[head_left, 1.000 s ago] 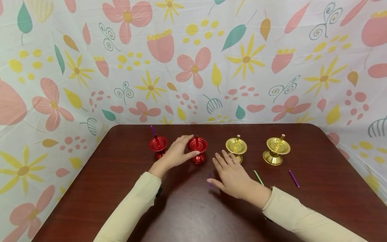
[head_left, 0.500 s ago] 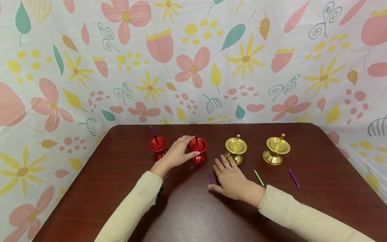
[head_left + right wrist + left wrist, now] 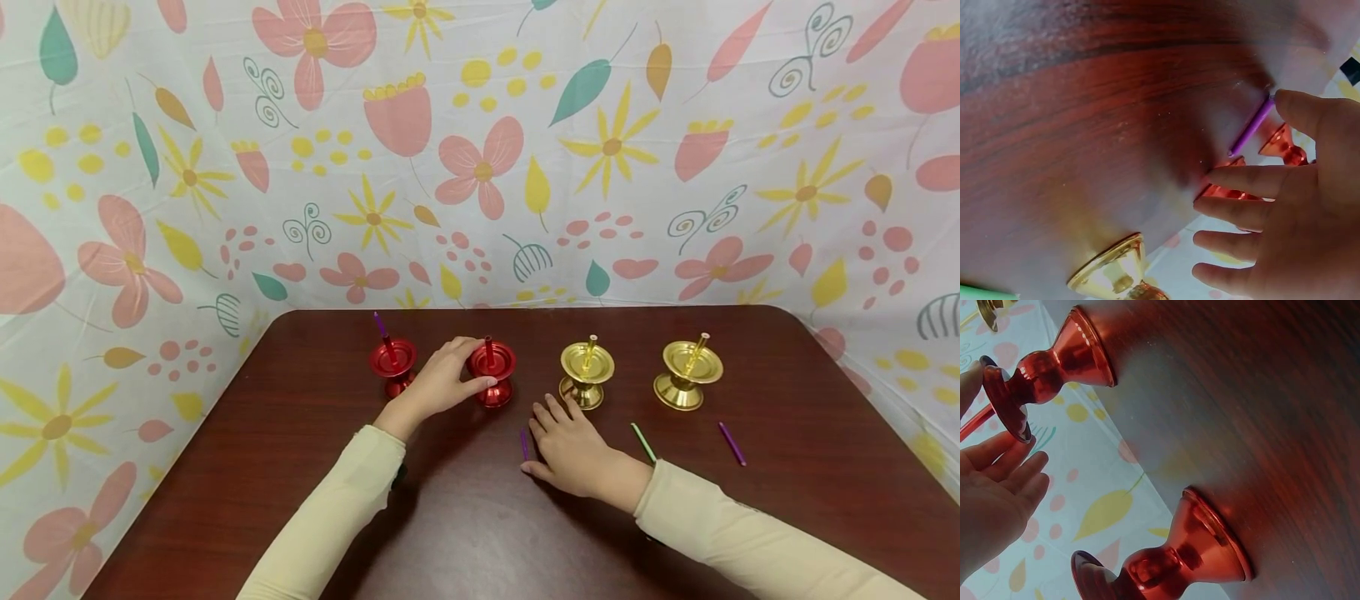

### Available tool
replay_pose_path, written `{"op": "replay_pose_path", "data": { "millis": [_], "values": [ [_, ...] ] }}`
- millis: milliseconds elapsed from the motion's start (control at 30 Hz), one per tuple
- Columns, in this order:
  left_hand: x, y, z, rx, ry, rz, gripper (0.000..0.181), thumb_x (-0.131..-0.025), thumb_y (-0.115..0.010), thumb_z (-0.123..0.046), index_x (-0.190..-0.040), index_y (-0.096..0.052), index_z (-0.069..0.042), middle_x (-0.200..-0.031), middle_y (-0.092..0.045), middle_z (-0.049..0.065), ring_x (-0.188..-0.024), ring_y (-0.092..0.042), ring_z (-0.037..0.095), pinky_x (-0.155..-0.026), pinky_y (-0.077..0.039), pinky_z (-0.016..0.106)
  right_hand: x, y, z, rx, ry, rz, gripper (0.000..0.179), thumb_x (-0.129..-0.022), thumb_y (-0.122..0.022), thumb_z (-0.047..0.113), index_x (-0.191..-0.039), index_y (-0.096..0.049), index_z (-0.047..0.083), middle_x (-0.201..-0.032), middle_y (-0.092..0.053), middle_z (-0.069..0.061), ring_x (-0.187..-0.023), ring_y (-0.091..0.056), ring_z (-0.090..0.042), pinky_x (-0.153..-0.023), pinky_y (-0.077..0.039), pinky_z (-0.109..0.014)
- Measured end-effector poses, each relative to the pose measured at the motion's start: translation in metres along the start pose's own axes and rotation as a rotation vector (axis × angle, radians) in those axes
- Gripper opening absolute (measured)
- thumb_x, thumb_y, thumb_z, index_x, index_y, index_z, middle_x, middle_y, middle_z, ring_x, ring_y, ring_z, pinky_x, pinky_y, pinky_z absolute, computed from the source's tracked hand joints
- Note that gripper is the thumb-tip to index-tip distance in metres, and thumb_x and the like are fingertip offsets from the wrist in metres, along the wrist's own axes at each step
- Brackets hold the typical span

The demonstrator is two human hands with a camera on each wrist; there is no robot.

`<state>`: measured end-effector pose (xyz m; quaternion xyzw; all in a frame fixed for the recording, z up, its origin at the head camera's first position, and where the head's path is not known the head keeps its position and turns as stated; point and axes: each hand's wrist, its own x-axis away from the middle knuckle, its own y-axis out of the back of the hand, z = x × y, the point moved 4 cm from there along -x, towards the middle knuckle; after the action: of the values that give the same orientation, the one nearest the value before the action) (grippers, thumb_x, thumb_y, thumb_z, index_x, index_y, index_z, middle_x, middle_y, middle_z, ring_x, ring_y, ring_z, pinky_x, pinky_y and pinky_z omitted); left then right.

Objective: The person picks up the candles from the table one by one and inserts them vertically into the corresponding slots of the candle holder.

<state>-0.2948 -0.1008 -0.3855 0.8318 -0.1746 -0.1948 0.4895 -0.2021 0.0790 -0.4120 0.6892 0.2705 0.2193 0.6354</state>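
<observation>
- The table (image 3: pixel 465 533) spreads out in front of the red stand (image 3: pixel 501 365); its far edge is behind it. Another red stand (image 3: pixel 392 357) is close on its left.
- Your left hand (image 3: pixel 442 383) holds the red stand's dish between thumb and fingers.
- Your right hand (image 3: pixel 573 450) has straight, spread fingers, thumb by the purple candle (image 3: pixel 1252 127); you can't tell if they touch.
- The red stand is shiny and upright; the thin candle lies in front and to its right.

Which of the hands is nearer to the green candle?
Right. The right hand is just left of the green candle; the left hand is farther left, at a red candle holder.
</observation>
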Motion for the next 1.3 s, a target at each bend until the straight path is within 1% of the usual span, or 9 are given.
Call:
{"op": "replay_pose_path", "data": {
  "millis": [300, 433, 633, 800, 933, 1100, 1167, 1300],
  "values": [
    [0.000, 0.000, 0.000, 0.002, 0.003, -0.003, 0.069, -0.089, -0.068, -0.039, -0.143, -0.043, -0.004, -0.139, -0.048, 0.012, -0.132, -0.042, 0.026, -0.109, -0.032, 0.047, -0.001, 0.000, -0.002, 0.022, 0.027, -0.022, 0.044, -0.090, -0.066, 0.032, -0.117, -0.066, -0.003, -0.128, -0.057, -0.022, -0.127, -0.046, -0.042, -0.102, -0.034, -0.059],
    [0.001, 0.000, 0.001, 0.003, 0.003, -0.011, 0.069, -0.088, -0.069, -0.038, -0.143, -0.044, -0.005, -0.138, -0.049, 0.011, -0.130, -0.043, 0.026, -0.109, -0.033, 0.047, -0.003, 0.002, -0.002, 0.021, 0.040, -0.056, 0.037, -0.088, -0.070, 0.026, -0.112, -0.068, -0.002, -0.124, -0.060, -0.021, -0.124, -0.049, -0.041, -0.100, -0.037, -0.058],
    [0.002, 0.001, -0.001, 0.013, -0.004, -0.021, 0.067, -0.088, -0.070, -0.037, -0.141, -0.046, -0.004, -0.135, -0.051, 0.012, -0.128, -0.046, 0.027, -0.107, -0.036, 0.046, -0.008, 0.002, -0.003, 0.001, 0.054, -0.130, 0.026, -0.081, -0.076, 0.021, -0.097, -0.073, 0.000, -0.115, -0.064, -0.019, -0.118, -0.054, -0.041, -0.096, -0.040, -0.058],
    [0.001, 0.002, -0.001, 0.014, 0.003, -0.021, 0.068, -0.088, -0.070, -0.037, -0.141, -0.046, -0.004, -0.135, -0.051, 0.012, -0.128, -0.046, 0.027, -0.107, -0.035, 0.047, -0.014, 0.003, -0.004, -0.019, 0.050, -0.183, 0.017, -0.077, -0.080, 0.018, -0.082, -0.073, 0.003, -0.109, -0.066, -0.017, -0.114, -0.056, -0.040, -0.096, -0.041, -0.058],
    [0.001, 0.002, 0.000, 0.020, 0.005, -0.021, 0.068, -0.087, -0.071, -0.037, -0.141, -0.045, -0.004, -0.136, -0.051, 0.012, -0.128, -0.045, 0.027, -0.108, -0.034, 0.048, -0.018, 0.002, -0.005, -0.020, 0.046, -0.200, 0.014, -0.076, -0.080, 0.016, -0.075, -0.072, 0.005, -0.106, -0.068, -0.014, -0.111, -0.058, -0.038, -0.096, -0.041, -0.056],
    [0.001, 0.001, 0.000, 0.033, 0.005, -0.022, 0.069, -0.087, -0.072, -0.036, -0.141, -0.045, -0.004, -0.136, -0.051, 0.012, -0.128, -0.045, 0.027, -0.108, -0.034, 0.047, -0.022, 0.000, -0.007, -0.031, 0.049, -0.238, 0.011, -0.075, -0.079, 0.011, -0.070, -0.070, 0.007, -0.100, -0.069, -0.010, -0.107, -0.060, -0.036, -0.094, -0.043, -0.056],
    [0.000, 0.000, 0.000, 0.039, 0.003, -0.026, 0.069, -0.086, -0.072, -0.036, -0.141, -0.045, -0.004, -0.136, -0.051, 0.012, -0.128, -0.045, 0.027, -0.108, -0.034, 0.047, -0.022, 0.000, -0.008, -0.031, 0.055, -0.265, 0.012, -0.075, -0.077, 0.008, -0.067, -0.069, 0.008, -0.095, -0.069, -0.008, -0.103, -0.061, -0.035, -0.092, -0.043, -0.055],
    [-0.001, 0.000, 0.000, 0.045, 0.007, -0.026, 0.069, -0.086, -0.072, -0.036, -0.142, -0.045, -0.005, -0.136, -0.051, 0.012, -0.128, -0.045, 0.027, -0.108, -0.034, 0.047, -0.024, 0.001, -0.008, -0.020, 0.069, -0.315, 0.019, -0.073, -0.074, 0.003, -0.059, -0.065, 0.011, -0.081, -0.066, -0.001, -0.091, -0.060, -0.028, -0.088, -0.044, -0.051]
  ]
}}
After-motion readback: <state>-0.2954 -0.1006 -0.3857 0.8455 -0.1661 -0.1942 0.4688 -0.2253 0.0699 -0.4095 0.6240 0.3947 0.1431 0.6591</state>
